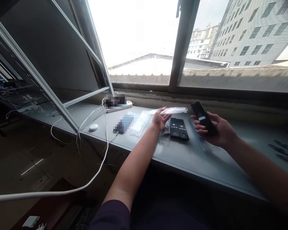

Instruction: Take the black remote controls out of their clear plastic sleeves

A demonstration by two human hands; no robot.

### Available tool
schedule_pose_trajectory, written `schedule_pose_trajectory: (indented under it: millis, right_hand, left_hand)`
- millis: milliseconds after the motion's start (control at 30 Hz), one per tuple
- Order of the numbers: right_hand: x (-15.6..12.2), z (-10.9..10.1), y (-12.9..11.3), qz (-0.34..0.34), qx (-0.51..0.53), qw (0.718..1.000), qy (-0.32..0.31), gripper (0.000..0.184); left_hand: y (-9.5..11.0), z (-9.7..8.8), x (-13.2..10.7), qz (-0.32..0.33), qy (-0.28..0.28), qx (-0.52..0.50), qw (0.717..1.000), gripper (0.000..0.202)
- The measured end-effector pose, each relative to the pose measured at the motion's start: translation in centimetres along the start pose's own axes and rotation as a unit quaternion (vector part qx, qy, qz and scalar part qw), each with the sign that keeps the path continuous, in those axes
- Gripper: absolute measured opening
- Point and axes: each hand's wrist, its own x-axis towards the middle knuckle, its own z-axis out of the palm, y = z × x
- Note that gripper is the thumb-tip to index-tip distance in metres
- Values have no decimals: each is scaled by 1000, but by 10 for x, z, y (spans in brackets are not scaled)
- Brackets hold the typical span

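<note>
My right hand [217, 129] is closed around a black remote control [203, 117], held tilted above the grey sill with its back side up. My left hand [159, 118] pinches a clear plastic bag [172, 110] by one end, and the bag stretches to the right. Two black remotes [179, 128] lie side by side on the sill between my hands, buttons up. Another clear bag [165, 135] lies just left of them under my left wrist.
A flat clear packet [140, 123] and a blurred phone-like object [123, 124] lie further left. A white power strip [117, 105] sits by the window, with white cables [103, 127] trailing off the grey sill [182, 156]. A small white puck [93, 127] rests near the edge.
</note>
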Motion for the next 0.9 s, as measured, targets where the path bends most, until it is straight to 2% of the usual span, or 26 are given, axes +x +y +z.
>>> schedule_pose_trajectory:
  millis: [133,233,300,367,433,533,633,733,900]
  right_hand:
    - [4,-1,-2,1,10,998,64,22]
    - [8,-4,-3,-2,-10,997,79,30]
    - [11,-6,-1,-19,-32,996,79,28]
    - [13,-7,4,-69,-70,992,74,24]
    - [14,-7,10,-149,-109,981,67,26]
    - [14,-6,16,-263,-148,951,66,35]
    - [11,-4,16,-341,-194,917,68,37]
    - [6,0,16,-377,-222,898,54,38]
    - [2,7,21,-391,-254,884,39,36]
  left_hand:
    - [-1,0,1,-4,4,-2,1000,31]
    - [-1,-1,2,-5,25,-2,1000,28]
    - [-2,-1,4,-3,32,-2,999,23]
    - [-2,-2,5,-3,35,-1,999,20]
    - [-2,-2,7,-2,41,1,999,19]
    - [-2,-2,8,5,44,1,999,16]
    - [-2,-3,9,20,48,-3,999,17]
    - [-2,-3,10,27,53,-12,998,22]
    - [-3,-5,11,35,59,-17,997,20]
